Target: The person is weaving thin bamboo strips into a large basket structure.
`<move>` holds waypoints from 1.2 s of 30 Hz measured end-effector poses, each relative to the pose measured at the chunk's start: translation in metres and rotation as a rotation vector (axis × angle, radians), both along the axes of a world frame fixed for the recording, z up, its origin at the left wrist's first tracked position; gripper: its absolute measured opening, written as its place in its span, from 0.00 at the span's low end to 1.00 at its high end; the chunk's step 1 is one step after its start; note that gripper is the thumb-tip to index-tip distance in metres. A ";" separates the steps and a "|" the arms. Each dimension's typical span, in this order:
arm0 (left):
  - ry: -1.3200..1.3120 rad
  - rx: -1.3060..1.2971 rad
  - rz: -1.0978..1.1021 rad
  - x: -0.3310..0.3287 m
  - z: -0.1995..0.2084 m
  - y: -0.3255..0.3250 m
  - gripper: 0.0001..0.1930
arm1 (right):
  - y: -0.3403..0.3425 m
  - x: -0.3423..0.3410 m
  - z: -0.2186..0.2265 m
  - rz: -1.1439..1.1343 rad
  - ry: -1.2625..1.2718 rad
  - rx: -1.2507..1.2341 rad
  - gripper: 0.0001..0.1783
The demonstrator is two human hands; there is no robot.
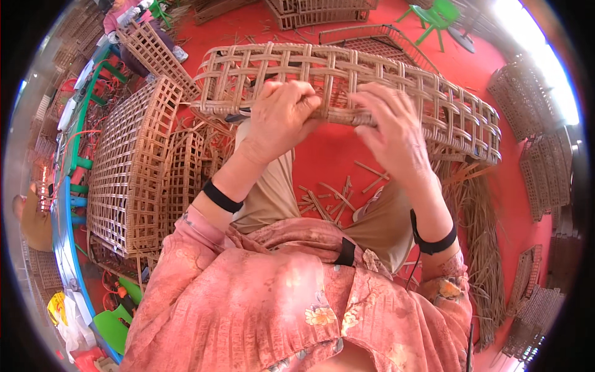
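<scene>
Woven wicker basket [354,68] is seen at upper ctr of frame, stretched from upper L toward R, tilted, its lower rim turned toward the wearer's legs. Its lower rim is met by both hands, approx. mid-length.

L hand [282,115]: placed just L of ctr, back of hand up, fingers curled in tight at the rim; fingertips are partly hidden, so whether a strand is pinched can't be told. R hand [393,127]: placed R of ctr, fingers loosely bent over the rim, thumb held apart below; firmness of grip can't be told. A gap is left btwn the hands, w/ a bit of rim exposed. A black band is worn on each wrist.

Loose cane strips [338,201] are scattered on the red floor [322,162] btwn the knees, ctr of frame. A large lattice basket [124,167] is stood at L, w/ a smaller basket [185,164] just beside it, on its R. A bundle of long strips [483,273] is laid at R, near the R forearm. More basketwork is stacked along the R edge. A green chair [439,15] is set at upper R. At upper L, a co-worker [118,15] is partly shown, w/ a basket panel [158,56] nearby.
</scene>
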State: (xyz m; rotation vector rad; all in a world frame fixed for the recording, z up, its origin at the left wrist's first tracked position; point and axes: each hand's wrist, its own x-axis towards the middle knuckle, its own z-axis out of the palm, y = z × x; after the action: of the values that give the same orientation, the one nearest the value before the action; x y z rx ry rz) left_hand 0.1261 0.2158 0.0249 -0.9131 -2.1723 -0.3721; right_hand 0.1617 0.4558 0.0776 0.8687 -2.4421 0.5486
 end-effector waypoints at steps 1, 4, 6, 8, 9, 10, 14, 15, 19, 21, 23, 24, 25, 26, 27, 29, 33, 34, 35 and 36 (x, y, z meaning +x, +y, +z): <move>0.000 0.006 -0.010 0.002 0.003 0.006 0.25 | 0.013 -0.004 -0.009 -0.069 0.042 0.001 0.28; -0.065 0.175 0.148 0.021 0.012 0.025 0.33 | 0.038 -0.004 -0.018 -0.088 0.008 0.062 0.30; -0.033 0.128 0.052 0.019 0.010 0.041 0.33 | 0.035 -0.005 -0.019 -0.056 0.058 0.050 0.30; -0.060 0.061 -0.092 0.014 0.003 0.054 0.33 | 0.032 -0.005 -0.019 -0.072 0.056 0.038 0.29; -0.060 0.062 -0.095 0.010 0.001 0.059 0.33 | 0.031 -0.007 -0.019 -0.081 0.056 0.022 0.29; -0.018 0.080 -0.072 0.007 0.000 0.063 0.32 | 0.030 -0.008 -0.021 -0.089 0.089 0.005 0.28; -0.041 0.125 0.006 0.007 0.005 0.078 0.28 | 0.032 -0.006 -0.015 -0.138 0.175 0.096 0.24; -0.043 0.119 0.001 0.007 0.003 0.080 0.28 | 0.033 -0.006 -0.013 -0.125 0.152 0.090 0.22; -0.023 0.117 0.001 0.005 0.002 0.083 0.25 | 0.035 -0.013 -0.017 -0.077 0.141 0.045 0.17; -0.029 0.108 -0.011 0.004 0.001 0.081 0.25 | 0.038 -0.016 -0.017 -0.054 0.135 0.057 0.16; 0.028 0.098 -0.027 0.002 -0.005 0.078 0.24 | 0.040 -0.016 -0.020 -0.028 0.128 0.071 0.14; 0.025 0.096 -0.031 0.001 -0.008 0.077 0.24 | 0.040 -0.014 -0.026 -0.041 0.174 0.075 0.13; 0.072 0.092 -0.052 0.000 -0.011 0.075 0.24 | 0.040 -0.013 -0.033 -0.054 0.220 0.079 0.12; 0.119 0.088 -0.075 0.000 -0.013 0.073 0.23 | 0.039 -0.011 -0.041 -0.039 0.292 0.022 0.12; 0.113 0.089 -0.079 0.002 -0.014 0.071 0.23 | 0.040 -0.009 -0.044 -0.044 0.286 0.023 0.12; 0.102 0.063 -0.061 0.009 -0.016 0.065 0.23 | 0.044 -0.005 -0.048 0.014 0.278 -0.019 0.16; 0.065 0.036 -0.049 0.011 -0.014 0.061 0.23 | 0.067 0.006 -0.035 -0.186 0.219 0.001 0.26; 0.074 0.049 -0.052 0.011 -0.015 0.061 0.22 | 0.078 0.012 -0.037 -0.170 0.201 0.056 0.27; 0.083 0.061 -0.054 0.011 -0.015 0.061 0.22 | 0.079 0.012 -0.038 -0.166 0.197 0.058 0.27; 0.077 0.063 -0.058 0.011 -0.016 0.062 0.22 | 0.079 0.013 -0.039 -0.161 0.175 0.036 0.27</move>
State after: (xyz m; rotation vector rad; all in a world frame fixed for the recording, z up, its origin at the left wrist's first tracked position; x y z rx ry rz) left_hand 0.1367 0.2776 0.0089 -0.9415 -2.0559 -0.4245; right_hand 0.1752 0.5350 0.0389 0.6955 -2.3414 0.3555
